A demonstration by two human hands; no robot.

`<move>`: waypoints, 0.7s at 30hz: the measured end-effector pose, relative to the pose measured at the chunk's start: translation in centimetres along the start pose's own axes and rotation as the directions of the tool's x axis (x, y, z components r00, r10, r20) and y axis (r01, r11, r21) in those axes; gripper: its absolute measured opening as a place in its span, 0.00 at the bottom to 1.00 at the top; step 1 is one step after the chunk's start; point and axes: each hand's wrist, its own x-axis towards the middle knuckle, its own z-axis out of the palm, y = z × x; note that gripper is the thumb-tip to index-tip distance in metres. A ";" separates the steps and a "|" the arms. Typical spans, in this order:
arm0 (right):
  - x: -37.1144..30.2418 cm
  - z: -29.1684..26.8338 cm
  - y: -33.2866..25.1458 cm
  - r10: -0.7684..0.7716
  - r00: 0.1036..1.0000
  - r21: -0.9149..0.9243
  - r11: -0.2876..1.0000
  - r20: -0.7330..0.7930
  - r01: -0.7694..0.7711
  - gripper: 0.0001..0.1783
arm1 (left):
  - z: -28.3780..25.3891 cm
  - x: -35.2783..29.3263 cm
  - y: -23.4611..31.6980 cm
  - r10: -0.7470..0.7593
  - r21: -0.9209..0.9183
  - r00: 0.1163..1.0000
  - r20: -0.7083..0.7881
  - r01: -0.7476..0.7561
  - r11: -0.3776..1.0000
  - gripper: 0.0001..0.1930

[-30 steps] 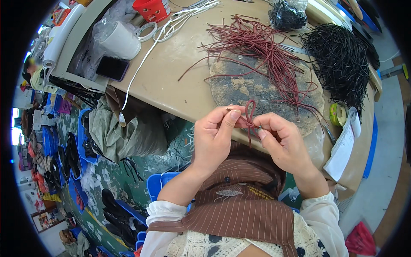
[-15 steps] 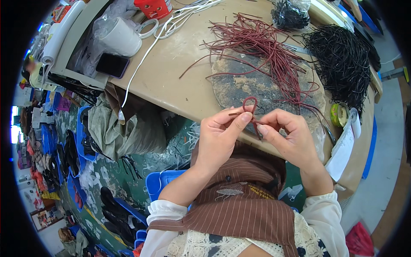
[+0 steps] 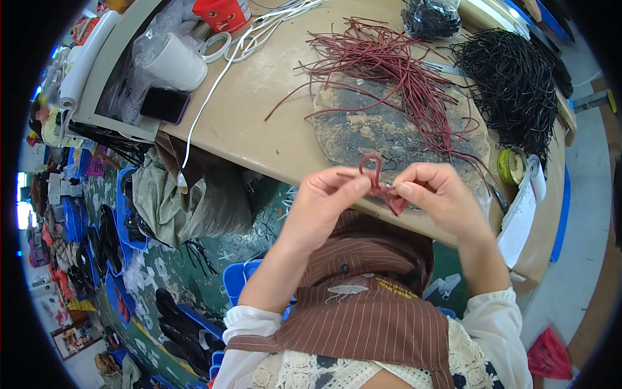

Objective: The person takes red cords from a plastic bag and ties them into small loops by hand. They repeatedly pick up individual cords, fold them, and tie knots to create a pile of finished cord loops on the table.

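A dark red cord point(image 3: 378, 170) is bent into a small loop that stands up between my hands, just off the table's near edge. My left hand point(image 3: 327, 204) pinches it at the loop's left side, thumb against the fingers. On the other side, the thumb and fingers of my right hand point(image 3: 444, 198) close on the same cord. Below the fingers hangs a blurred red part point(image 3: 395, 204), its exact shape unclear. Beyond my hands, a loose heap of dark red cords point(image 3: 389, 61) spreads over a worn dark slab point(image 3: 363, 133).
Black cords point(image 3: 508, 84) are piled at the right, near a green-yellow tape roll point(image 3: 512, 167) and white paper point(image 3: 523, 217). At the left lie a phone point(image 3: 165, 105), a white cable point(image 3: 208, 100) and a white cone-shaped spool point(image 3: 175, 63). A grey-green sack point(image 3: 197, 201) stands below the table.
The loop has opened somewhat and shifted slightly left and down. My right hand's fingers have closed more tightly near the cord, and the part below has swung. The view has moved a little.
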 end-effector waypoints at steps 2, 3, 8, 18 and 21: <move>0.3 -1.1 -2.2 0.071 0.991 -0.090 0.994 0.113 -0.060 0.08 | -0.6 -0.9 1.8 -0.178 0.107 0.970 0.164 0.162 0.981 0.13; 0.6 -1.4 -3.4 0.088 0.979 -0.168 0.984 0.184 -0.056 0.08 | -1.0 -1.2 2.7 -0.253 0.067 0.932 0.258 0.244 0.967 0.17; 1.9 -1.5 -7.0 0.167 0.887 -0.469 0.881 0.431 0.062 0.07 | 0.2 0.8 6.6 -0.531 0.170 0.718 0.450 0.515 0.840 0.17; 0.5 -0.9 -2.0 -0.152 0.988 0.177 0.973 0.000 0.150 0.16 | 2.4 1.2 6.5 -0.534 0.199 0.836 0.128 0.505 0.840 0.11; -0.2 0.9 0.3 -0.256 0.952 0.204 0.936 -0.169 0.288 0.12 | 2.5 1.5 6.0 -0.495 0.215 0.864 0.091 0.469 0.857 0.10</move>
